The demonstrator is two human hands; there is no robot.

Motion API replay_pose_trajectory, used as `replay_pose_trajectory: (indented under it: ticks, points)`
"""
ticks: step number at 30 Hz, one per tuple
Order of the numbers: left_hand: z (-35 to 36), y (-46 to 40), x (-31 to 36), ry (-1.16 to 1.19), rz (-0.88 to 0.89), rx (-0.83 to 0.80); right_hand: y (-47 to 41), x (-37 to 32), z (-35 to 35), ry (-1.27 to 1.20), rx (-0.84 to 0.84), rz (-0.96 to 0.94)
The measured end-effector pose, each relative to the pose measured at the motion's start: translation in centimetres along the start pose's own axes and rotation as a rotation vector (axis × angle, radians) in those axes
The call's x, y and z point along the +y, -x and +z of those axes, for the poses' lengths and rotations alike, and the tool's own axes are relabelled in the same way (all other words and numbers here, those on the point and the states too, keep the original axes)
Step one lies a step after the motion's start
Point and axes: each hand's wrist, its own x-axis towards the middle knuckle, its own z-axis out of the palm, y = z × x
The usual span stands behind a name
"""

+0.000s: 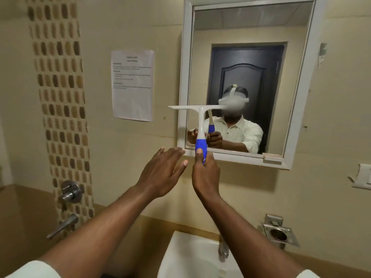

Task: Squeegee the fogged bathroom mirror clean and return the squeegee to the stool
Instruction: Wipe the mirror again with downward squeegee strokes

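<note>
Clearly the biggest thing ahead is the beige bathroom wall (140,27), with a strip of brown mosaic tile (60,97) running down it on the left and a printed sheet (132,85) taped beside the mirror. The mirror (251,57) hangs in a white frame (185,77) and tilts in this wide view; its glass looks largely clear, so I cannot tell how much fog is left on it. Below, a white basin (186,257) with a chrome tap (223,249) sits under the forearms. The stool is not in view.

The squeegee (200,121) stands upright in front of the mirror's lower left corner, blade on top and level. Half the blade lies over the frame and wall, half over the glass, which suggests it is being lined up at the left edge for a pass; whether the rubber touches the glass I cannot tell.

The right hand (205,173) is wrapped around the blue grip, fingers curled tight and thumb pressed up the back of the handle, a hold that steers the blade and keeps it flat. The left hand (160,173) hovers just beside it, empty, fingers (172,155) spread and pointing at the frame's bottom corner, probably ready to steady the tool.
</note>
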Motion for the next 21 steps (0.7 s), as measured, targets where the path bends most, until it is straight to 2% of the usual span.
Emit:
replay_pose_trajectory:
  ticks: [7,16,21]
  points:
    - [-2.2,3.5,-4.3,-0.206,-0.224,-0.090,0.9,-0.1,1.8,-0.064,-0.097,0.015]
    - [-5.6,8.5,-9.1,-0.351,-0.328,-0.122,4.5,0.2,7.6,-0.113,-0.243,0.083]
    - [-7.0,11.1,-13.1,-0.375,-0.377,-0.131,5.5,0.2,11.2,-0.122,-0.259,0.113]
